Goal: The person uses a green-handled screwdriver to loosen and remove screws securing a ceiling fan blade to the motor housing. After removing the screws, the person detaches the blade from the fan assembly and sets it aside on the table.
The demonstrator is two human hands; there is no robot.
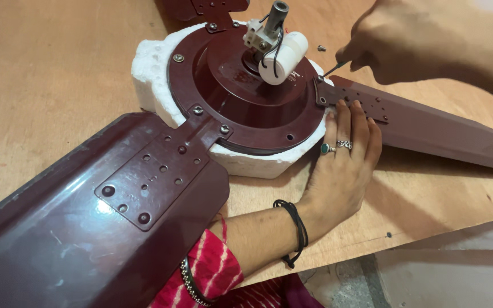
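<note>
Plainly, from the head camera, this is a maroon ceiling fan motor (pixel 246 97) lying face up in a white foam packing block (pixel 149 74) on a plywood board (pixel 58 68), in the upper middle of the frame. A white capacitor (pixel 283 57) and the grey downrod stub (pixel 278 11) stick up from its hub.

The left hand (pixel 343 165), with two rings and a black thread at the wrist, lies flat with fingers stretched out, pressing on the bracket end of the right-hand fan blade (pixel 429 128) where it meets the motor rim, right of centre. The right hand (pixel 406 45), at the upper right, is closed around a slim screwdriver (pixel 332 68), whose tip points down at the bracket's corner by the rim.

As to progress, I would judge it partway. The large blade at lower left (pixel 87 228) sits on the rim with screw heads showing at its bracket (pixel 209 120), so that one looks fastened. A third blade's bracket (pixel 212 8) shows at the top edge, also with a screw in view. The right-hand blade seems the one in hand; several of its bracket holes look empty. A loose screw (pixel 322 48) lies on the board just beside the right hand, apparently not yet driven.
</note>
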